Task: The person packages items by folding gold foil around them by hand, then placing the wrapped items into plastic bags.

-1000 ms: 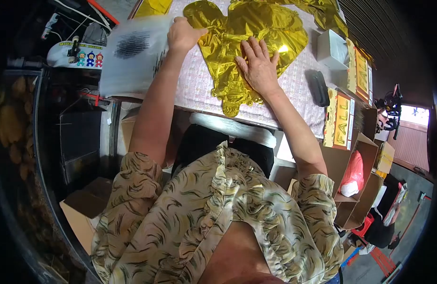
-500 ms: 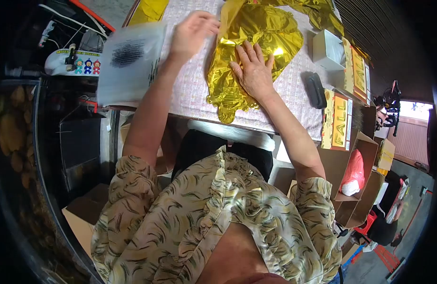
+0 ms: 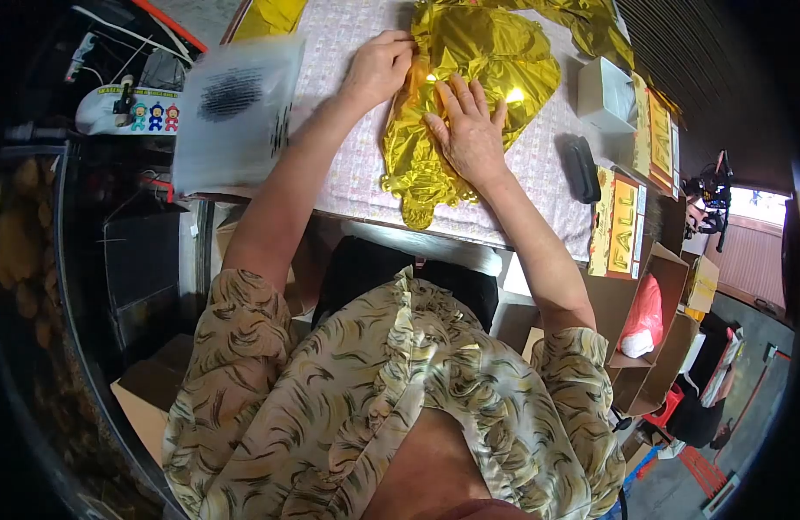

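A flat, crinkled gold foil balloon lies across the cloth-covered table, its lobed lower end near the front edge. My right hand rests on its middle, palm down with the fingers spread. At the foil's left edge, my left hand has its fingers curled closed and seems to pinch the edge; the fingertips are partly hidden. Left of that hand lies a stack of clear plastic bags with dark printing.
More gold foil lies at the table's far left corner. Along the right side are a white box, a black case and "FALL" packages. Open cardboard boxes stand below right. The pinkish cloth covers the tabletop.
My left hand has moved right and slightly down to the foil's left edge, and its fingers have curled in. The right hand stays flat on the foil.
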Available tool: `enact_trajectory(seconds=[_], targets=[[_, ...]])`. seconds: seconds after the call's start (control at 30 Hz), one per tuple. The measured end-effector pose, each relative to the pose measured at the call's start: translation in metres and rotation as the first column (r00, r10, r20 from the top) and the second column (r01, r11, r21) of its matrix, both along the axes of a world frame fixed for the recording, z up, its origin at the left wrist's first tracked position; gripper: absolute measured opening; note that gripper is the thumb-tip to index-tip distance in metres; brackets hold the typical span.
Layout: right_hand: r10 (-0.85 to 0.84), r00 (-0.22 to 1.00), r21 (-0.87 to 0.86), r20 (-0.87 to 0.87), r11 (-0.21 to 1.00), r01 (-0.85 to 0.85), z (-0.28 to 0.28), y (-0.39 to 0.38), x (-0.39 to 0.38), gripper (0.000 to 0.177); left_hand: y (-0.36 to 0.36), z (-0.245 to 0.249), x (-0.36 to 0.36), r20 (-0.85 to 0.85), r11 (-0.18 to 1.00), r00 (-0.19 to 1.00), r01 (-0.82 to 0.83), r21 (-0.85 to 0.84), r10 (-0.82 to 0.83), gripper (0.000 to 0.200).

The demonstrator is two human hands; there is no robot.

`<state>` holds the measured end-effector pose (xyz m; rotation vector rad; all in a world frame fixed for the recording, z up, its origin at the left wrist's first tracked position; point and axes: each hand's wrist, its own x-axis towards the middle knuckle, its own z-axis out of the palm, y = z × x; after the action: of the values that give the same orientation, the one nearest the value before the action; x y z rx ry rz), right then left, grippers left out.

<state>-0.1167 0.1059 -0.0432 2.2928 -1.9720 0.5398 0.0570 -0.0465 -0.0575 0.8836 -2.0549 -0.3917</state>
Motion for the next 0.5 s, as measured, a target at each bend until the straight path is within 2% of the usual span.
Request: enact_trajectory(seconds=[0.07, 0.23, 0.33, 0.5], targets=[[-0.003, 1.0, 0.001, -0.001, 1.0, 0.003, 0.001, 0.0, 0.0, 0.06, -0.002, -0.004, 0.001, 0.052, 0.999, 0.999, -0.014, -0.034, 0.016, 0.028], [-0.01, 1.0, 0.012, -0.022, 1.0, 0.01, 0.0, -0.001, 0.0, 0.061, -0.005, -0.001, 0.006, 0.174, 0.993, 0.983, 0.076, -0.091, -0.059, 0.029], [-0.011, 1.0, 0.04, -0.028, 0.999, 0.012, 0.002, 0.001, 0.001, 0.06, -0.006, 0.003, 0.01, 0.245, 0.998, 0.968, 0.055, -0.025, -0.047, 0.03], [-0.019, 0.999, 0.021, -0.04, 1.0, 0.02, 0.001, 0.002, 0.001, 0.06, -0.013, -0.009, 0.014, 0.252, 0.997, 0.966, 0.071, -0.022, -0.063, 0.033]])
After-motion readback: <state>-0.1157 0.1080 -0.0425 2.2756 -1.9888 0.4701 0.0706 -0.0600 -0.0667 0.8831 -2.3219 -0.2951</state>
